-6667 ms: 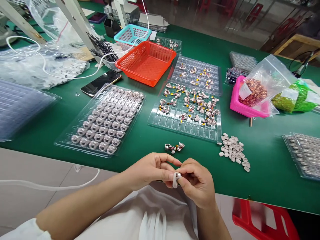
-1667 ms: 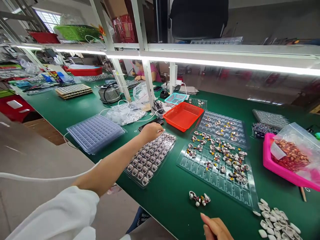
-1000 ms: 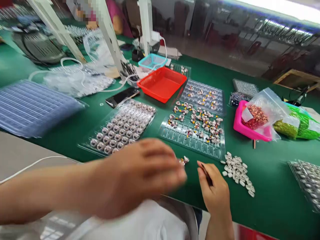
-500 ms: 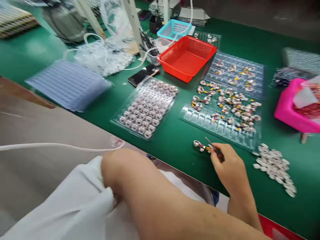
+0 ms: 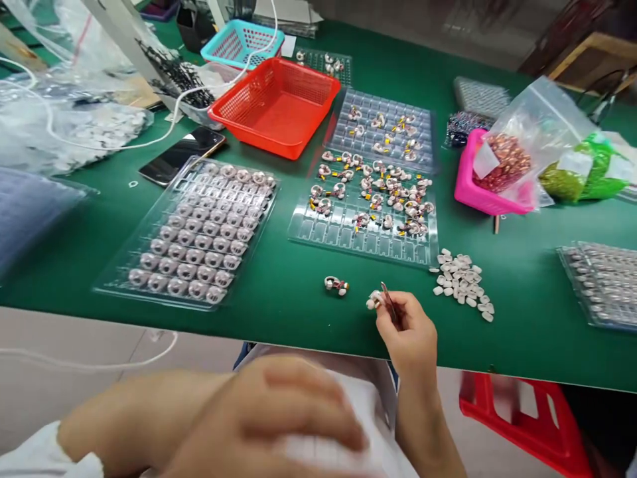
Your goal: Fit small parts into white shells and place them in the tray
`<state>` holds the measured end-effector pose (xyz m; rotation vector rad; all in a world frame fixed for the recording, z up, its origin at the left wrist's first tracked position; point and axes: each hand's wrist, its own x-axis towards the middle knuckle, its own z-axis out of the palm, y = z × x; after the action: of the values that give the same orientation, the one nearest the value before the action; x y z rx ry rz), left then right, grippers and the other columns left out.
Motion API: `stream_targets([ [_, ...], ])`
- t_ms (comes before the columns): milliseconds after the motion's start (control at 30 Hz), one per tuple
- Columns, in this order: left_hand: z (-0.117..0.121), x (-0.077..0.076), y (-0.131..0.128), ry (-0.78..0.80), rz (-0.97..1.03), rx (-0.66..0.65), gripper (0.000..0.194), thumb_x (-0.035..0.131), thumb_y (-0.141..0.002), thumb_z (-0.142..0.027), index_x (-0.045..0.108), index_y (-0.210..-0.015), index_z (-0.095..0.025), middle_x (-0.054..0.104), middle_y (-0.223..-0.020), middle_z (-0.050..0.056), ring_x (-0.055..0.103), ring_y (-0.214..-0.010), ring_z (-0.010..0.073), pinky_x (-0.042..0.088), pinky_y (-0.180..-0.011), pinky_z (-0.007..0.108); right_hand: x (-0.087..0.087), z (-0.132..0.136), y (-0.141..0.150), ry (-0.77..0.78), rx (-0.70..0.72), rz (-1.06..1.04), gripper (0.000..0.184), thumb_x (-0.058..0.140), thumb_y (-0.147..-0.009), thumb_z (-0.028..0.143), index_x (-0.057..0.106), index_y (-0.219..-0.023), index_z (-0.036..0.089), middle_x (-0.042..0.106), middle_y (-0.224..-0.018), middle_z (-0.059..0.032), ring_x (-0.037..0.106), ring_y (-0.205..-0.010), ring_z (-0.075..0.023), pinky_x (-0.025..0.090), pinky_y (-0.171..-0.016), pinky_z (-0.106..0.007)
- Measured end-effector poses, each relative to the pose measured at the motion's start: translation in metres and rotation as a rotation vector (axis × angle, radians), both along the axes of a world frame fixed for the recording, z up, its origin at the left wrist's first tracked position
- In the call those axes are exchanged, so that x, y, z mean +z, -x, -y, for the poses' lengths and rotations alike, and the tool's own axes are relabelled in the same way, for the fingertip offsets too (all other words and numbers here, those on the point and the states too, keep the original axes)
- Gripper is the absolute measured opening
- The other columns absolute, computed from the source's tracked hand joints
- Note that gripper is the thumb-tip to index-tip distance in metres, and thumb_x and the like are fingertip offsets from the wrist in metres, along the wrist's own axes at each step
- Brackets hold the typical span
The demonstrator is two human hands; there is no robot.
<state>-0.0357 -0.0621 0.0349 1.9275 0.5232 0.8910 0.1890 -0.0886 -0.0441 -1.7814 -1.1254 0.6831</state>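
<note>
My right hand (image 5: pixel 411 325) is closed at the front of the green table, its fingers pinching dark tweezers (image 5: pixel 388 302). At the fingertips is a small white and silver part (image 5: pixel 374 300), like an earbud piece; how it is held is hidden. A similar wired part (image 5: pixel 335 285) lies on the table to the left. My left hand (image 5: pixel 283 411) is in the near foreground, below the table edge, smeared by motion with its fingers partly bent. I cannot make out anything in it.
Behind my right hand is a clear tray (image 5: pixel 326 232) of wired parts; a tray of silver shells (image 5: pixel 186 269) is left. White caps (image 5: pixel 465 282) are piled on the right. A red basket (image 5: pixel 279 109), pink basket (image 5: pixel 490 192) and phone (image 5: pixel 182 156) stand around. A red stool (image 5: pixel 527 411) is below.
The view has swung right. My left arm, earlier reaching across my body, is drawn back and its hand shows. The wired part earlier by the right fingertips now lies apart; another part is there.
</note>
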Motion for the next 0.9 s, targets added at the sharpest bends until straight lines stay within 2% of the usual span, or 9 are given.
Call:
stream_targets([
  [67,-0.025,-0.014,-0.013,-0.11,0.03,-0.027,0.067,0.066,-0.088,-0.015,0.052,-0.147,-0.042,0.078,-0.116,0.004,0.073,-0.103,0.0258,0.064,-0.09,0.042,0.001,0.006,0.005,-0.013,-0.003,-0.228,0.011,0.064,-0.091,0.03,0.068,-0.097,0.021,0.073,-0.082,-0.0027,0.065,-0.065,-0.0144,0.053,-0.059,-0.025],
  [133,-0.044,-0.033,-0.028,0.04,-0.034,0.123,0.066,0.075,-0.083,-0.014,0.057,-0.143,-0.031,0.073,-0.123,0.01,0.071,-0.105,0.0254,0.063,-0.092,0.04,0.002,0.007,0.01,-0.04,0.047,-0.351,0.012,0.066,-0.093,0.032,0.068,-0.097,0.021,0.072,-0.092,-0.0052,0.067,-0.076,-0.0163,0.055,-0.066,-0.027],
  [233,-0.055,-0.058,-0.043,0.287,-0.021,0.125,0.041,0.079,-0.083,-0.023,0.071,-0.123,-0.02,0.075,-0.112,0.012,0.073,-0.095,0.0222,0.064,-0.086,0.034,0.003,0.002,0.015,-0.081,0.128,-0.368,0.009,0.068,-0.092,0.03,0.07,-0.093,0.022,0.066,-0.099,-0.0059,0.065,-0.09,-0.0185,0.055,-0.071,-0.027],
  [333,-0.054,-0.071,-0.047,0.416,0.03,0.129,0.026,0.076,-0.084,-0.021,0.076,-0.109,-0.018,0.076,-0.104,0.01,0.073,-0.099,0.0219,0.063,-0.089,0.033,0.001,-0.002,0.017,-0.117,0.137,-0.408,0.006,0.069,-0.092,0.029,0.068,-0.093,0.023,0.062,-0.093,-0.0033,0.063,-0.084,-0.0161,0.054,-0.069,-0.026],
  [467,-0.051,-0.074,-0.043,0.706,0.054,0.12,0.035,0.08,-0.078,-0.019,0.075,-0.113,-0.015,0.075,-0.115,0.012,0.075,-0.101,0.0235,0.064,-0.092,0.035,-0.002,-0.005,0.023,-0.121,0.073,-0.518,0.01,0.071,-0.091,0.031,0.066,-0.096,0.023,0.067,-0.094,-0.0039,0.066,-0.082,-0.0167,0.057,-0.069,-0.027],
  [567,-0.053,-0.073,-0.042,0.811,0.038,0.1,0.039,0.08,-0.077,-0.018,0.073,-0.115,-0.013,0.077,-0.114,0.012,0.076,-0.097,0.0238,0.064,-0.089,0.035,-0.002,-0.006,0.025,-0.095,0.031,-0.61,0.013,0.072,-0.09,0.032,0.066,-0.095,0.022,0.07,-0.092,-0.0038,0.066,-0.073,-0.0147,0.057,-0.066,-0.027],
  [667,-0.056,-0.069,-0.041,0.771,0.028,0.129,0.032,0.078,-0.079,-0.02,0.073,-0.11,-0.013,0.078,-0.103,0.01,0.075,-0.089,0.0208,0.062,-0.083,0.032,0.0,-0.008,0.024,-0.097,0.009,-0.693,0.014,0.074,-0.088,0.032,0.067,-0.095,0.021,0.071,-0.09,-0.0031,0.061,-0.062,-0.0111,0.054,-0.058,-0.025],
  [767,-0.058,-0.064,-0.039,0.674,-0.023,0.194,0.011,0.073,-0.084,-0.025,0.072,-0.086,-0.014,0.075,-0.08,0.005,0.07,-0.072,0.0155,0.058,-0.071,0.026,0.002,-0.011,0.022,-0.104,-0.012,-0.726,0.016,0.075,-0.086,0.033,0.067,-0.092,0.02,0.07,-0.087,-0.0034,0.058,-0.057,-0.0101,0.05,-0.052,-0.024],
  [900,-0.056,-0.063,-0.036,0.526,-0.042,0.22,0.027,0.066,-0.091,-0.031,0.064,-0.068,-0.016,0.067,-0.066,0.002,0.062,-0.064,0.0132,0.052,-0.063,0.023,0.004,-0.012,0.023,-0.129,-0.054,-0.757,0.018,0.075,-0.084,0.032,0.064,-0.091,0.02,0.068,-0.084,-0.0016,0.057,-0.055,-0.0086,0.047,-0.049,-0.021],
])
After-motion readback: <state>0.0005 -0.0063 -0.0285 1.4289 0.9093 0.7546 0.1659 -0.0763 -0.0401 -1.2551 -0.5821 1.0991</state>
